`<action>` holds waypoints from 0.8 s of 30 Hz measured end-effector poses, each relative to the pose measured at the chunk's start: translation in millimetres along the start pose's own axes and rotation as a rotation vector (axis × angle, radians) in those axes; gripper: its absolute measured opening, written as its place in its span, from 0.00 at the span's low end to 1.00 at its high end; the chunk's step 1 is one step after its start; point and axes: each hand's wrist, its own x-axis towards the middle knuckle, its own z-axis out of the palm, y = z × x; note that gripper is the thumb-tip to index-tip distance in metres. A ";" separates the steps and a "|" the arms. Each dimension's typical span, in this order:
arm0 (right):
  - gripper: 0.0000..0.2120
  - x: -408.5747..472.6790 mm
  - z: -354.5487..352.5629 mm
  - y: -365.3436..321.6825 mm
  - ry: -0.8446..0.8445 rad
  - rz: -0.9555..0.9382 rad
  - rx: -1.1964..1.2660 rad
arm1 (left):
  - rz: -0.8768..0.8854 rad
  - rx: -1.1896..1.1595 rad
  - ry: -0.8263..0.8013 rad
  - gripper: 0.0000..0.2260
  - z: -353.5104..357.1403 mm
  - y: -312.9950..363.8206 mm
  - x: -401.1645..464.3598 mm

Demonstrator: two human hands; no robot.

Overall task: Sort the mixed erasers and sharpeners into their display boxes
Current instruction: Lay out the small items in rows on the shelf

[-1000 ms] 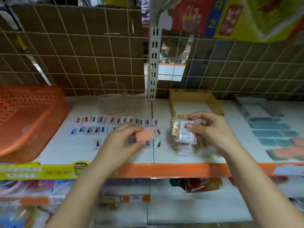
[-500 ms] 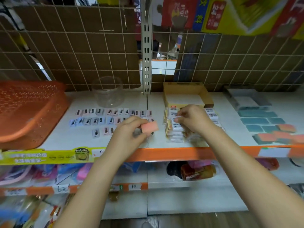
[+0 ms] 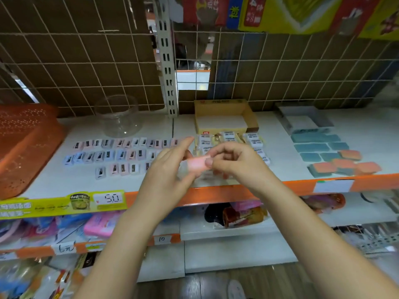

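Evidently light and stiff, pink eraser [image 3: 197, 164] pinched at both ends by left hand [image 3: 170, 169] and right hand [image 3: 235, 162], above shelf [image 3: 64, 184] front edge.

A single wide-angle head camera looks forward and slightly down at a shop shelf [image 3: 64, 184] from close range, facing the wire grid back panel [image 3: 86, 61], with lower shelves and floor at the bottom.

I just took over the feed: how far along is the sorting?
Grouping looks done: sharpeners in rows, white erasers stacked, teal and orange erasers grouped. In hand: both hands, left and right, hold a pink eraser. Left: the cardboard box holds nothing yet.
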 end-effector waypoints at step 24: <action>0.04 -7.6 -322.3 112.0 0.308 0.074 -0.464 | -0.031 0.247 -0.321 0.21 235.8 149.9 102.9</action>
